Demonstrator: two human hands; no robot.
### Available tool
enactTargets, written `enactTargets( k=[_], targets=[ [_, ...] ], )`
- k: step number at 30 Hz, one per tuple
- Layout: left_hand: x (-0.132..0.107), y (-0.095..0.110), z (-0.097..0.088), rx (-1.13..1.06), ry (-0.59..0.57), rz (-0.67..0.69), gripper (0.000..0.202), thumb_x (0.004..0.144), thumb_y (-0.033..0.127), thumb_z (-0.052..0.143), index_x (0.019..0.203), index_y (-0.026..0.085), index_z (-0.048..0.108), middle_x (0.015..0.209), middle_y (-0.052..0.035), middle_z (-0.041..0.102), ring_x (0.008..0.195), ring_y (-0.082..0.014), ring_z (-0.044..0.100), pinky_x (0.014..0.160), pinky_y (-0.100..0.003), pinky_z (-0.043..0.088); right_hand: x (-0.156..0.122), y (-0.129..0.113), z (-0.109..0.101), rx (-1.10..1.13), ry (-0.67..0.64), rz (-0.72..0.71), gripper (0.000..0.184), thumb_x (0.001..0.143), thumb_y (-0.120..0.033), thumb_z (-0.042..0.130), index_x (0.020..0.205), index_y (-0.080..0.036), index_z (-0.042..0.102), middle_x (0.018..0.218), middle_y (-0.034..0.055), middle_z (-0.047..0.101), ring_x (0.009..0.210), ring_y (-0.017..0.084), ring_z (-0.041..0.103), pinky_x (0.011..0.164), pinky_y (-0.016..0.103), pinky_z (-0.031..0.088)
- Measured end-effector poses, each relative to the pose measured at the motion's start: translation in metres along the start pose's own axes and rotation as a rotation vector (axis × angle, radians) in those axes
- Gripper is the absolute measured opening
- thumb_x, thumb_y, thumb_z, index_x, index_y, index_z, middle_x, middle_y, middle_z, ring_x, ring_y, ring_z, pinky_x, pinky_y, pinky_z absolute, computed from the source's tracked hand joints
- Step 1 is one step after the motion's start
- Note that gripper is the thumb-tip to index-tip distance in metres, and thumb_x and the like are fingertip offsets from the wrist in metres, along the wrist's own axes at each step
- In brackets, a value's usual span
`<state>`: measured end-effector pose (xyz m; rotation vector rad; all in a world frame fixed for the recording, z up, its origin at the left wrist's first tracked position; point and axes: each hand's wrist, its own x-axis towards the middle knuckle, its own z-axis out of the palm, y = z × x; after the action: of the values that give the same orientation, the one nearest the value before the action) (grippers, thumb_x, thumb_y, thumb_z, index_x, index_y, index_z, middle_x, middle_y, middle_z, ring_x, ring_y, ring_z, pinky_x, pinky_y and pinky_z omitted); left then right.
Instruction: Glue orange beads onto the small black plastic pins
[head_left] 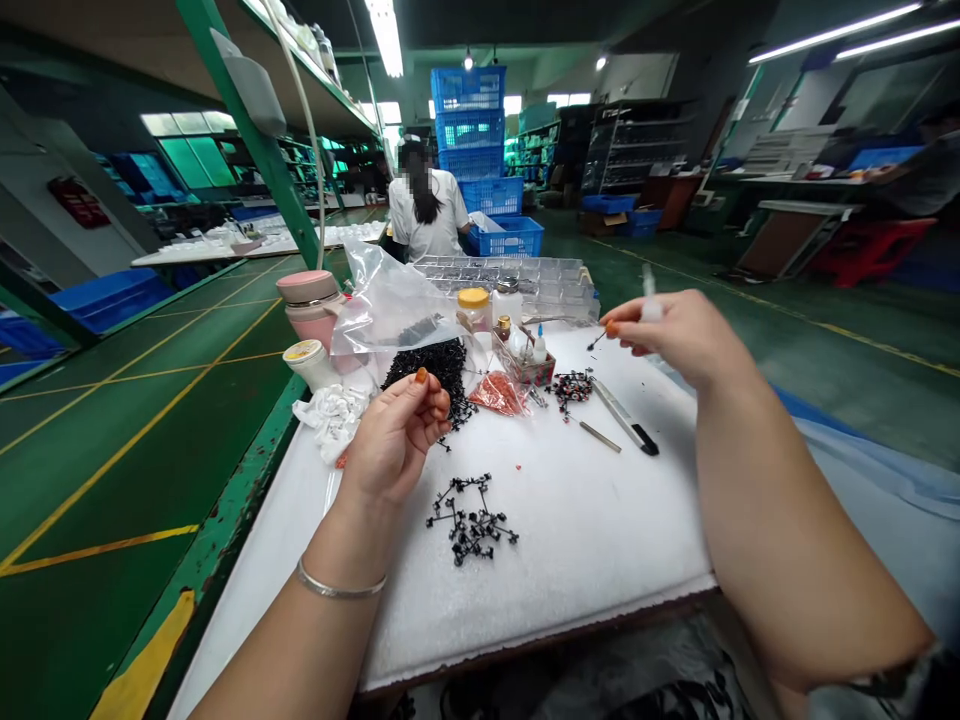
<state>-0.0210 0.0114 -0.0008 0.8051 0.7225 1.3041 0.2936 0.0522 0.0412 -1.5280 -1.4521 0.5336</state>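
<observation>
My right hand (675,335) is raised over the right side of the white work surface. Its fingertips pinch a small black thin-stemmed part (596,341), tilted downward. A translucent white narrow-tipped tube (649,300) sticks up from the same hand. Closer to the middle, my left hand (397,435) has its fingers curled and thumb pressed in; whatever lies between them is hidden. Below it lies a loose cluster of black stemmed parts (472,525). Behind it is a large heap of black parts (431,370). A smaller pile of black and reddish parts (571,388) lies left of my right hand.
A bag of orange-red bits (501,393), a black-ended craft knife (626,418) and a metal rod (600,437) lie on the surface. Jars (474,312), a small box of bottles (534,365) and clear compartment trays (525,285) stand behind. A person (427,210) sits beyond.
</observation>
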Motion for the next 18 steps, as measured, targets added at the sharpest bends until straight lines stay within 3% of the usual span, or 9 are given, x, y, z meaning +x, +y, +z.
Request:
enactTargets(
  k=[5, 8, 14, 18],
  targets=[
    [0.001, 0.0, -0.002, 0.05, 0.005, -0.006, 0.02, 0.075, 0.027, 0.076, 0.083, 0.013, 0.064, 0.066, 0.0016, 0.063, 0.057, -0.0066, 0.06, 0.053, -0.015, 0.053, 0.009, 0.019, 0.017, -0.15, -0.227, 0.098, 0.01, 0.065, -0.02, 0.078, 0.073, -0.014, 0.079, 0.07, 0.0087, 0.073, 0.057, 0.013, 0.061, 0.045, 0.021, 0.046],
    [0.001, 0.001, -0.003, 0.064, 0.024, 0.002, 0.019, 0.076, 0.027, 0.076, 0.083, 0.013, 0.065, 0.066, 0.0017, 0.062, 0.056, -0.0067, 0.06, 0.053, -0.015, 0.053, 0.012, 0.024, 0.024, -0.189, -0.255, 0.1, 0.007, 0.063, -0.018, 0.077, 0.069, -0.015, 0.079, 0.07, 0.0079, 0.073, 0.055, 0.013, 0.061, 0.043, 0.02, 0.046],
    [0.002, 0.003, -0.004, 0.201, 0.034, 0.071, 0.02, 0.071, 0.03, 0.079, 0.078, 0.013, 0.069, 0.064, 0.0001, 0.063, 0.054, -0.0072, 0.057, 0.052, -0.016, 0.05, 0.016, 0.025, 0.026, -0.215, -0.05, 0.064, 0.018, 0.066, -0.016, 0.07, 0.082, -0.012, 0.079, 0.065, 0.0074, 0.071, 0.056, 0.014, 0.061, 0.048, 0.023, 0.046],
    [0.001, 0.005, -0.006, 0.618, -0.089, 0.198, 0.013, 0.071, 0.026, 0.078, 0.073, 0.014, 0.076, 0.061, -0.0033, 0.065, 0.05, -0.0082, 0.051, 0.046, -0.018, 0.037, 0.007, 0.01, 0.036, -0.116, 0.162, -0.127, 0.015, 0.071, -0.023, 0.069, 0.079, -0.014, 0.078, 0.062, 0.0052, 0.067, 0.054, 0.015, 0.06, 0.052, 0.027, 0.047]
  ],
)
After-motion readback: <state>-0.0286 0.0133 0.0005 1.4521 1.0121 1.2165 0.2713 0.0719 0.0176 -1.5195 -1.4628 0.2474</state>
